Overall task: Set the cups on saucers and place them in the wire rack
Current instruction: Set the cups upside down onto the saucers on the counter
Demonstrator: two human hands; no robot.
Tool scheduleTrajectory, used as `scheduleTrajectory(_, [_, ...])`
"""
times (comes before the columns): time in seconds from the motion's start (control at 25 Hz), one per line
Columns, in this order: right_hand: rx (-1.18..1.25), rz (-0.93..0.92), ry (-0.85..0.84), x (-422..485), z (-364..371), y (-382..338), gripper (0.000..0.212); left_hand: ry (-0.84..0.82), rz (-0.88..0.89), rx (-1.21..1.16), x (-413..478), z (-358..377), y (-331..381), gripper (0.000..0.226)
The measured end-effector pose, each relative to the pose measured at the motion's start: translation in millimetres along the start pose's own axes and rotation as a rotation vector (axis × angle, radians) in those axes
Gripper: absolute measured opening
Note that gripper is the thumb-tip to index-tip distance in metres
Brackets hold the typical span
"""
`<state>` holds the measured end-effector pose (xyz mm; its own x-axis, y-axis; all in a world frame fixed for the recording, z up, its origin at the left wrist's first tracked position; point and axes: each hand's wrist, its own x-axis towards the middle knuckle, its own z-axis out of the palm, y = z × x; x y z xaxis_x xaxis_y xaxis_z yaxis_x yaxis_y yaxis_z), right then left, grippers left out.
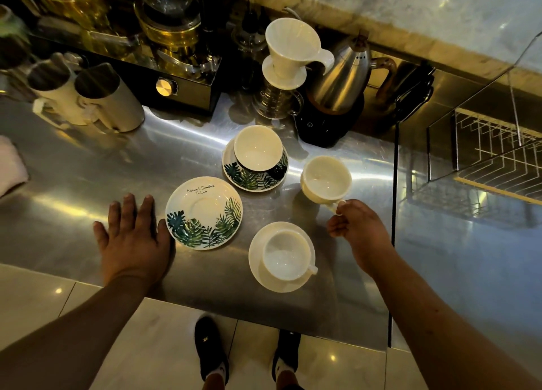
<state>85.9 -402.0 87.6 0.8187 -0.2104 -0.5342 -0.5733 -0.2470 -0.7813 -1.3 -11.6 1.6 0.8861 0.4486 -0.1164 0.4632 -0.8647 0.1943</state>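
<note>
Right hand holds a plain white cup by its handle at centre right of the frame.

Its fingers are curled round the handle; whether the cup touches the steel counter cannot be told. The left hand lies flat on the counter at lower left, fingers straight, thumb just beside an empty leaf-print saucer. Above that, a leaf-print cup sits on a matching saucer. At lower centre a second white cup sits on a white saucer. The wire rack is at the right edge, well apart.
</note>
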Motion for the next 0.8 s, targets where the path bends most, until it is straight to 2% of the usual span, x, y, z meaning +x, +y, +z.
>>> scheduleTrajectory(0.24, [-0.162, -0.151, -0.206, -17, 15, -21, 0.028, -0.026, -0.003, 0.003, 0, -1, -1, 0.066])
scheduleTrajectory(0.6, [-0.312, -0.207, -0.429, -29, 57, -49, 0.027, -0.038, -0.006, 0.002, 0, -4, 1, 0.067])
scheduleTrajectory(0.8, [-0.408, -0.257, -0.497, -33, 94, -60, 0.027, -0.039, -0.011, -0.004, -1, -5, 1, 0.067])
